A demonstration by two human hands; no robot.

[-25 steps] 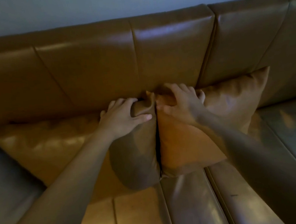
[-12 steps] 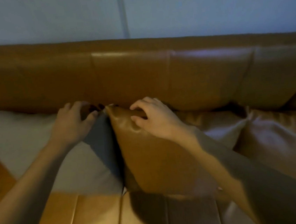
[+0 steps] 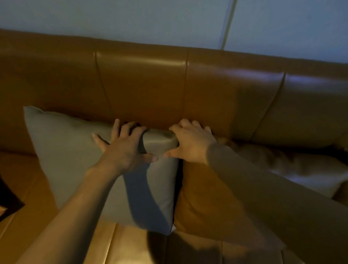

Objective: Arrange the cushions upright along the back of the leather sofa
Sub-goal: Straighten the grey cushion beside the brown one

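Hands gripping grey cushion [image 3: 68,156] top: left [image 3: 123,150] and right [image 3: 191,143] both clamping its corner against sofa [image 3: 142,81].

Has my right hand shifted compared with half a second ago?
Yes. The right hand has slid left off the tan cushion onto the grey cushion's top corner, judged against the seam between the two.

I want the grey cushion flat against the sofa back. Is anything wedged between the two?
Nothing visible. The grey cushion stands against the sofa back, both hands, left hand and right hand, gripping its top edge. The fingers curl behind that edge, and the gap below them is hidden.
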